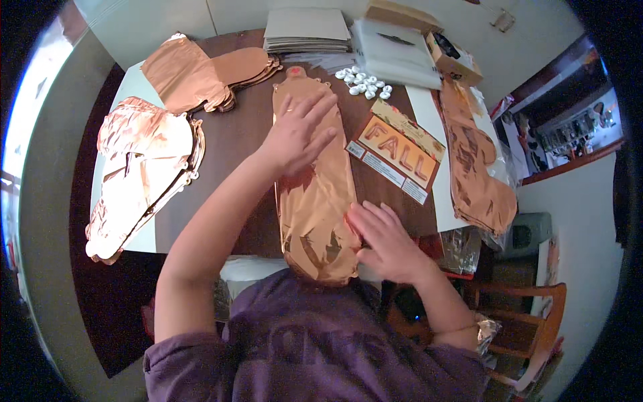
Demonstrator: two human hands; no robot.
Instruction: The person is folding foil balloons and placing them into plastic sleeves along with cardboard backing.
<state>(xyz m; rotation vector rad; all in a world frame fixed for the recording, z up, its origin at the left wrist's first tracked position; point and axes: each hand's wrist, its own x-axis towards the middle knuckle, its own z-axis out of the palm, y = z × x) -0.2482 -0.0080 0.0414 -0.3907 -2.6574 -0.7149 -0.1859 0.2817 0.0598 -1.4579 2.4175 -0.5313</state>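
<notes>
A long, flat copper-coloured foil balloon (315, 201) lies lengthwise before me, its rounded near end at the table's front edge. My left hand (301, 137) rests on its upper part, palm down with the fingers spread. At the balloon's lower right edge is my right hand (387, 242), fingers stretched out and touching the foil, thumb apart from them. Right of the balloon, a printed card (399, 151) with a picture of copper letter balloons lies tilted. Several small white rolls (365, 83) are gathered beyond the card.
Stacks of flat copper foil balloons lie at the far left (184, 74), near left (144, 154) and right (472, 157). Along the back are stacked grey cardboard sheets (307, 30), clear plastic sleeves (395, 50) and a small open box (455, 57). A wooden chair (536, 335) stands at the lower right.
</notes>
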